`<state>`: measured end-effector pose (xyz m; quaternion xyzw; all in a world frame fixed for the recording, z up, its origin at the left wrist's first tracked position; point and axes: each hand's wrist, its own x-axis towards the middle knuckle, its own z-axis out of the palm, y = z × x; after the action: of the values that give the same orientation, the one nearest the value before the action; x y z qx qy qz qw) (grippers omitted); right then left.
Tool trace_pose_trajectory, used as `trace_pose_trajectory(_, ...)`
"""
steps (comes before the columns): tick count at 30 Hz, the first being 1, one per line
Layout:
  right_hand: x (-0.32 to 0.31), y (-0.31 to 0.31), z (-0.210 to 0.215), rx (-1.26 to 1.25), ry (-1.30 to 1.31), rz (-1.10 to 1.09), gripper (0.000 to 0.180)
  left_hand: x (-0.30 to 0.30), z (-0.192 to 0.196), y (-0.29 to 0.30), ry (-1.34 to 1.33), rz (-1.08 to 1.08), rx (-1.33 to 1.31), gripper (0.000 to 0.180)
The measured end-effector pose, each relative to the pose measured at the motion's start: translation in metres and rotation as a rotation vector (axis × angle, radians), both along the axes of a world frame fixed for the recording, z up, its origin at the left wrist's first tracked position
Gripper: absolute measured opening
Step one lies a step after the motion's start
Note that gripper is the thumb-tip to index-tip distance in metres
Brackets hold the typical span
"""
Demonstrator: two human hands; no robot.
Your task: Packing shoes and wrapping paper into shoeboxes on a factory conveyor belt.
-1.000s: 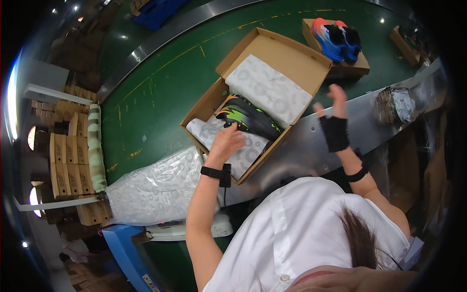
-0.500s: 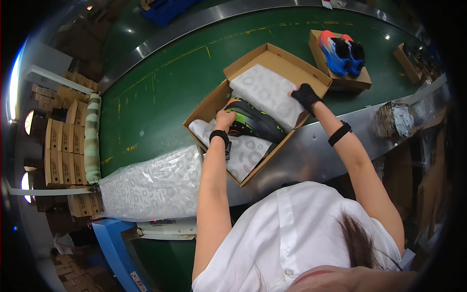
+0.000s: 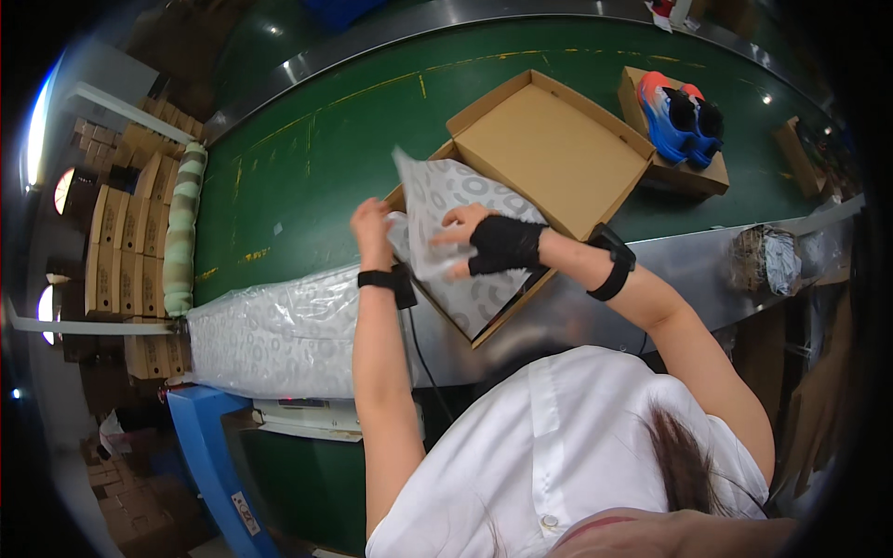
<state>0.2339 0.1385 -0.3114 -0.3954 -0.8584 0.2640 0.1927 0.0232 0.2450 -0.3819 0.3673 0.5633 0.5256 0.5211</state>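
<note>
An open brown cardboard shoe box (image 3: 549, 149) lies on the green conveyor belt (image 3: 307, 177), its lid flipped back and bare inside. White patterned wrapping paper (image 3: 437, 200) is folded over the box's lower half and hides the shoes. My left hand (image 3: 372, 228) pinches the paper's left edge. My right hand (image 3: 488, 244), in a black fingerless glove, presses flat on the paper near the middle of the box. Both wrists carry black bands.
A second open box with blue and orange shoes (image 3: 674, 116) sits further right on the belt. A stack of wrapping paper in clear plastic (image 3: 270, 335) lies on the metal ledge at left. Flat cardboard boxes (image 3: 121, 232) are stacked far left.
The wrapping paper has been pulled from the lid side over the shoes, which are now covered. My right hand came down from the lid onto the paper; the left hand shifted left.
</note>
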Motion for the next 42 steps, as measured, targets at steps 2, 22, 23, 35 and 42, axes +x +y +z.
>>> trace_pose_trajectory(2,-0.006,-0.012,-0.030,-0.097,-0.119,0.007,0.067,-0.004,0.029,-0.019,0.050,0.191,0.012,0.027)
trace_pose_trajectory(22,0.179,-0.050,-0.060,-0.881,1.413,-0.973,0.038,0.091,0.010,-0.132,1.563,-0.709,0.380,0.068)
trace_pose_trajectory(23,0.180,-0.049,-0.063,-0.874,1.413,-0.968,0.038,0.089,0.006,-0.131,1.435,-0.695,0.418,0.066)
trace_pose_trajectory(35,0.073,-0.092,-0.068,0.581,-0.176,-0.196,0.046,0.024,-0.005,-0.187,-0.387,0.003,-0.233,0.048)
trace_pose_trajectory(42,0.066,-0.122,-0.070,0.564,-0.272,-0.225,0.049,0.029,-0.032,-0.198,0.342,0.035,0.007,0.045)
